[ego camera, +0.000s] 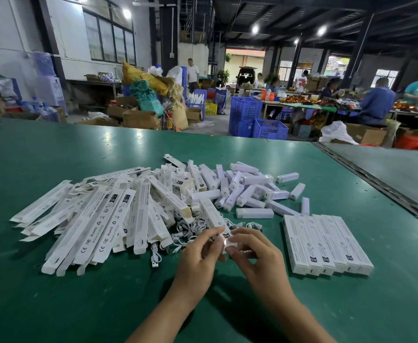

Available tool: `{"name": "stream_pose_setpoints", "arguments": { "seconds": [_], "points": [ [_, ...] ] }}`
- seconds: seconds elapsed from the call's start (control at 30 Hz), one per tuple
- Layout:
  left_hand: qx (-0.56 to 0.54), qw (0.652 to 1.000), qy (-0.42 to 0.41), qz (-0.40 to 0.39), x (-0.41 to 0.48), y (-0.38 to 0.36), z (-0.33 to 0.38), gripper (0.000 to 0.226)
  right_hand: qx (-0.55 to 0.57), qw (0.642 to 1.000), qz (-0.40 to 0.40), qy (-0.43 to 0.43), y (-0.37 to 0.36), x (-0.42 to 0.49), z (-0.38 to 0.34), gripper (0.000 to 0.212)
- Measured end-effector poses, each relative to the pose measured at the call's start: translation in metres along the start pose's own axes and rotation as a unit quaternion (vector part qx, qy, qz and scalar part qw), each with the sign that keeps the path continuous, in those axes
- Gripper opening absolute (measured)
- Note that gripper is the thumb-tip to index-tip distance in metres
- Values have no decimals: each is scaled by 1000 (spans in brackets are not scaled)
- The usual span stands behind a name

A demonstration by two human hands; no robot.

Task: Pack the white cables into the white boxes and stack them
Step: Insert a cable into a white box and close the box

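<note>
A long white box (211,214) lies pointing away from me, and both hands hold its near end. My left hand (200,253) pinches the left side of that end, while my right hand (252,253) pinches its flap from the right. Loose white cables (190,229) lie tangled on the green table (104,305) just beyond my fingers. To the right, several packed white boxes (326,243) lie side by side in a neat row. A big heap of flat white boxes (99,219) covers the left.
Several small white lamp units (247,191) lie scattered beyond the cables. A dark seam (376,184) runs diagonally along the table's right. Past the table stand blue crates (246,117), cardboard boxes and people working at far benches.
</note>
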State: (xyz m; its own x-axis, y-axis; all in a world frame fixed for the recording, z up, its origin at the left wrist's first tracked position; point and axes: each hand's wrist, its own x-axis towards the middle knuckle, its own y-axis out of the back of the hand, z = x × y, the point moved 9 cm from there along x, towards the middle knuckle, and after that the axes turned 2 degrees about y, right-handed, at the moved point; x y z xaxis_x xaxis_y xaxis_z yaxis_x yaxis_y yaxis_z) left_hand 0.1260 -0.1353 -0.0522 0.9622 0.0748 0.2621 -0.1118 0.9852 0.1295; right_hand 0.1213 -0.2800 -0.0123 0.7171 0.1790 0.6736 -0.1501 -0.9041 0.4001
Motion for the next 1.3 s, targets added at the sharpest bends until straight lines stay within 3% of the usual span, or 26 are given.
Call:
{"name": "stream_pose_setpoints", "arguments": {
  "seconds": [0.57,0.7,0.87,1.3],
  "points": [
    [6,1000,3,-10,3,-1,-6,22,-9,1000,7,27,2,0,-6,14],
    [-20,999,-12,28,3,4,-1,27,16,1000,7,14,3,0,-7,15],
    [-41,994,-59,86,-2,18,12,26,20,999,-36,-7,-4,-2,-7,2],
    [8,999,-34,0,-5,2,10,40,71,993,-27,-89,-5,-4,7,20]
  ]
}}
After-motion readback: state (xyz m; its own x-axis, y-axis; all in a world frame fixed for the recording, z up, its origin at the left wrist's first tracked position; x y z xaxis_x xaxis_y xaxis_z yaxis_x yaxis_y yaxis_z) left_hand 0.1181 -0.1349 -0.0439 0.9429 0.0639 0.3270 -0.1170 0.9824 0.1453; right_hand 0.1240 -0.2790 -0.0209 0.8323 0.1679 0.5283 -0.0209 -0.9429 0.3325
